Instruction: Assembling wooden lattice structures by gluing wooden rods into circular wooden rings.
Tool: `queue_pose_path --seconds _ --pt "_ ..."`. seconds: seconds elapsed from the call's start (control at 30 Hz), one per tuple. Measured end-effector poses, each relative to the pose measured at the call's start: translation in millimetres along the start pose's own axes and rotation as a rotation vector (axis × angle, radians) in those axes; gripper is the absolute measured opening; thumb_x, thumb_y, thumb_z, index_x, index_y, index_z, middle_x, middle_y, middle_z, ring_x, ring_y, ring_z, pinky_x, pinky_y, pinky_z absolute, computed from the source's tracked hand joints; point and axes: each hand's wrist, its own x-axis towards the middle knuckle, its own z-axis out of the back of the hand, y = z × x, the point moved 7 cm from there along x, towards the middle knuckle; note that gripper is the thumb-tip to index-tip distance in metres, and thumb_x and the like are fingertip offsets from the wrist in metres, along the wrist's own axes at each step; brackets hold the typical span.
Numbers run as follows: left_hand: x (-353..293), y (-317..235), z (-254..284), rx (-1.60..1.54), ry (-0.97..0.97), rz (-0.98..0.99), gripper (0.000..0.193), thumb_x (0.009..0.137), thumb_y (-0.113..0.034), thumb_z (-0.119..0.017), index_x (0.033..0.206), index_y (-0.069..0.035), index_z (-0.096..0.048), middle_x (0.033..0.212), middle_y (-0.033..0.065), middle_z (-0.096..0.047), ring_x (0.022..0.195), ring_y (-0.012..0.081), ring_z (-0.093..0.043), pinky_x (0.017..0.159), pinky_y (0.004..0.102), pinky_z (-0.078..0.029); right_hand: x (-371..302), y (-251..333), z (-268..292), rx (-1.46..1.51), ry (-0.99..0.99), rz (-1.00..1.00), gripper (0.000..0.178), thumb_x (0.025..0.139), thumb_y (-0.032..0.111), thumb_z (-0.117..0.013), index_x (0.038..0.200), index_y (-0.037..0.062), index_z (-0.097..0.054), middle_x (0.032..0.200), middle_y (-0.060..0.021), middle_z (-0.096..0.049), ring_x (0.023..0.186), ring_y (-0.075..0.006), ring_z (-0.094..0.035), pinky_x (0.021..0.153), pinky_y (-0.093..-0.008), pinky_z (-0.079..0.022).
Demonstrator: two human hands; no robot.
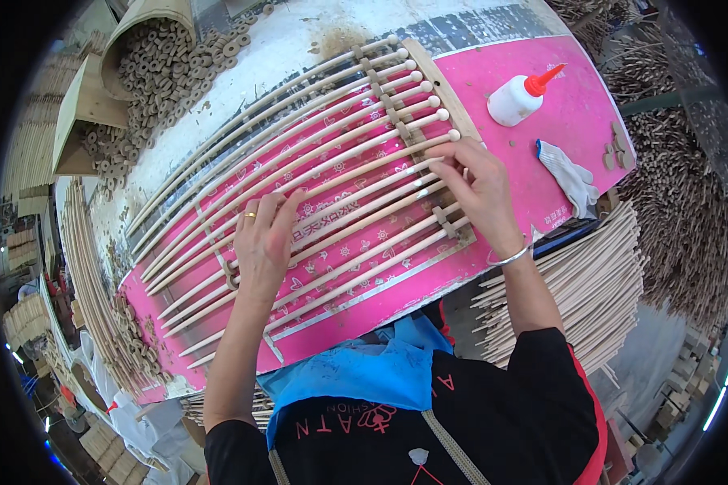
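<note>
A row of long wooden rods lies across a pink patterned board. Several far rods end in round wooden balls at the right, and their ends rest in a notched wooden rack. My left hand, with a ring on one finger, is closed over a rod near mid-row, its fingertips partly hidden. My right hand pinches the right end of a pale rod beside the rack, thumb against fingers. Whether a ball sits between those fingertips is hidden.
At the right of the board stand a white glue bottle with a red nozzle and a white glove. Small wooden rings spill from a tipped container at the upper left. Bundled rods lie at the lower right.
</note>
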Motion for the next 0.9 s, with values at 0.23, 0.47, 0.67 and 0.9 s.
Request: queue_pose_path --seconds 0.23,0.47,0.67,0.9 --pt "2 4 2 0.037 -0.047 0.002 0.033 0.084 -0.002 -0.068 0.117 -0.008 -0.073 0.101 0.0074 -0.059 0.097 0.0259 -0.062 0.083 0.0410 -0.052 -28 24 -24 0.114 0.036 0.057 0.016 0.096 0.012 -0.071 0.107 0.0008 -0.075 0.091 -0.0077 -0.071 0.075 -0.0167 -0.066 0.066 -0.0292 -0.051" --pt "-16 -33 55 0.025 -0.128 -0.068 0.041 0.078 0.002 -0.071 0.118 -0.009 -0.073 0.095 0.0070 -0.054 0.088 0.0240 -0.059 0.075 0.0396 -0.051 -52 25 -95 0.831 0.301 -0.493 0.030 0.105 0.025 -0.066 0.122 0.0010 -0.071 0.085 -0.0024 -0.071 0.072 -0.0059 -0.065 0.060 -0.0201 -0.050" --pt "-51 -13 87 0.030 -0.098 0.066 0.036 0.081 -0.008 -0.076 0.117 -0.010 -0.076 0.105 0.0068 -0.062 0.098 0.0271 -0.061 0.086 0.0429 -0.049 -44 37 -106 1.249 0.149 -0.469 0.018 0.107 0.019 -0.061 0.110 0.0031 -0.069 0.094 -0.0074 -0.074 0.083 -0.0149 -0.073 0.078 -0.0292 -0.061" --pt "-99 27 100 -0.432 0.024 0.460 0.056 0.088 -0.021 -0.078 0.141 -0.009 -0.063 0.115 0.0136 -0.070 0.105 0.0321 -0.069 0.088 0.0426 -0.053 -41 23 -66 1.157 -0.035 -0.391 0.019 0.109 0.018 -0.056 0.111 0.0020 -0.066 0.094 -0.0080 -0.074 0.082 -0.0167 -0.074 0.081 -0.0320 -0.064"
